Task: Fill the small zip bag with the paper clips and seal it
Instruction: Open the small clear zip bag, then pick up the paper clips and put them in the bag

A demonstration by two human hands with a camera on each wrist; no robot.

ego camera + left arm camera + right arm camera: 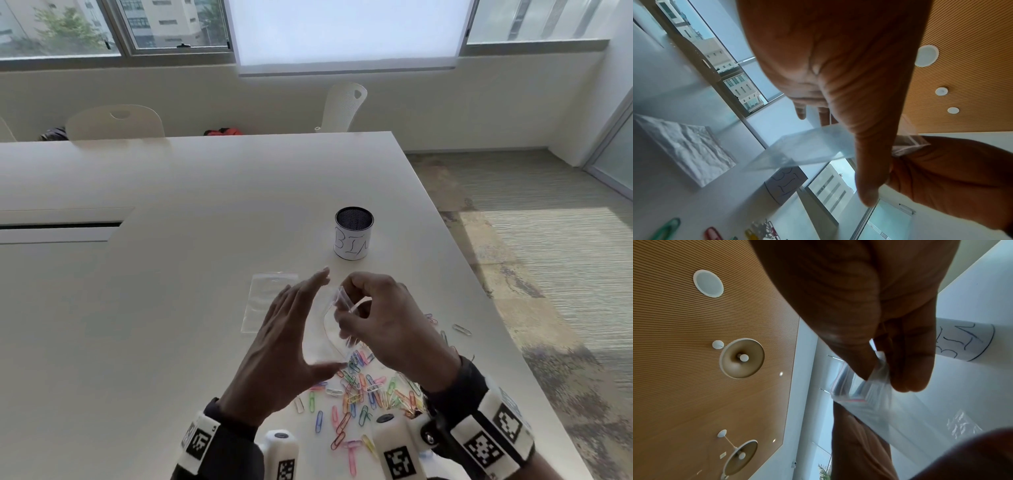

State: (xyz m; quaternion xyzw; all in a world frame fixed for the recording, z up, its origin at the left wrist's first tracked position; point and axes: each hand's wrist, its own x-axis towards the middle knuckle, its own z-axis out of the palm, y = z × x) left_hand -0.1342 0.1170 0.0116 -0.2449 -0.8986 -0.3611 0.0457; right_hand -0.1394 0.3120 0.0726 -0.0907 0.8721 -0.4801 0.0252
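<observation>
The right hand [387,325] is lifted above the table [154,274], its curled fingers and thumb pinching the red-lined mouth of the small zip bag [334,329]. The left hand [284,346] is beside it on the left with fingers straight and spread, gripping nothing, its thumb under the bag's lower end. The paper clips [363,394] lie scattered on the near table below both hands, with a larger clear bag [263,301] flat to the left and a labelled mesh cup [353,233] farther off.

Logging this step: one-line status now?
right hand: pinches small zip bag top | left hand: open beside bag | paper clips: loose on table
</observation>
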